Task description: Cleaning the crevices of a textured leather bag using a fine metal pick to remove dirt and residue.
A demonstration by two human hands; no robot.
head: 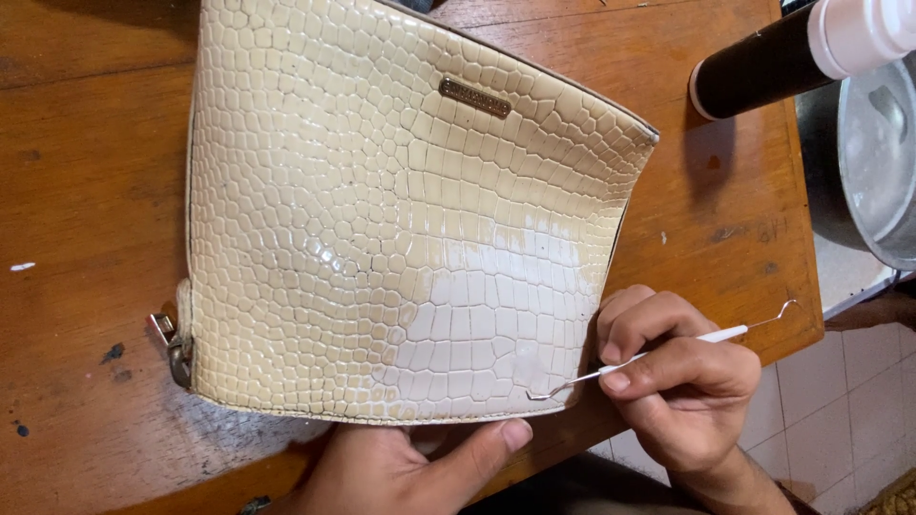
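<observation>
Cream crocodile-textured bag lies flat on a wooden table; left hand steadies its lower edge, thumb out; right hand pinches a thin hooked tool, tip seemingly at the seam, best kept shallow

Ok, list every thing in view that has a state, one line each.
Cream handbag: lying flat on the wooden table, glossy face up.
Hooked metal tool: pinched in the right hand, hook tip at the handbag's lower edge.
Left hand: under the handbag's near edge, thumb on it.
Black bottle: white cap on.
Metal clasp: at the handbag's left corner.
</observation>
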